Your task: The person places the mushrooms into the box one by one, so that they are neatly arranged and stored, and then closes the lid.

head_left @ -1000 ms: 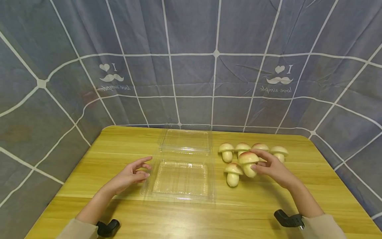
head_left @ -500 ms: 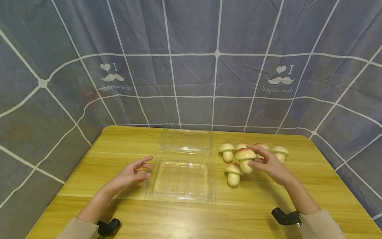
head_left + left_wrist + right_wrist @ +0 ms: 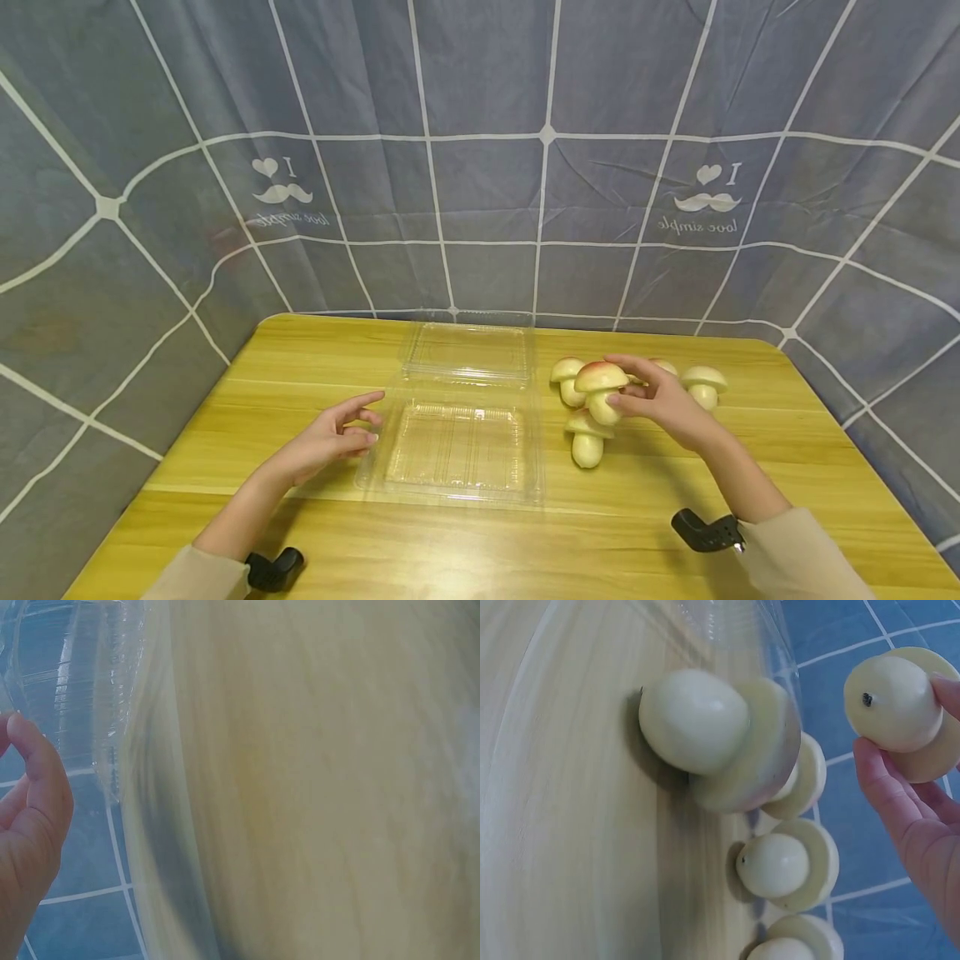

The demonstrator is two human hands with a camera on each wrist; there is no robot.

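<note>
My right hand (image 3: 663, 406) pinches a toy mushroom (image 3: 602, 387) by its stem, fingers behind and thumb in front. It has a cream stem and a cap flushed red on top. In the right wrist view the held mushroom (image 3: 896, 705) shows a small dark spot on its stem end, raised above the others. Below it in the head view lies another mushroom (image 3: 587, 450), its cap partly covered. My left hand (image 3: 330, 437) hovers with loosely bent fingers by the left edge of a clear plastic clamshell box (image 3: 457, 450), whose lid (image 3: 468, 350) is folded back. It holds nothing.
More mushrooms stand behind in a row, one at the left end (image 3: 567, 375) and one at the right (image 3: 703, 385); the right hand partly hides those between. The wooden table (image 3: 450, 550) ends at a grey checked curtain (image 3: 480, 192).
My right hand has carried the mushroom leftward and slightly up, away from its earlier spot, over the nearer mushroom. My left hand and the box have stayed put.
</note>
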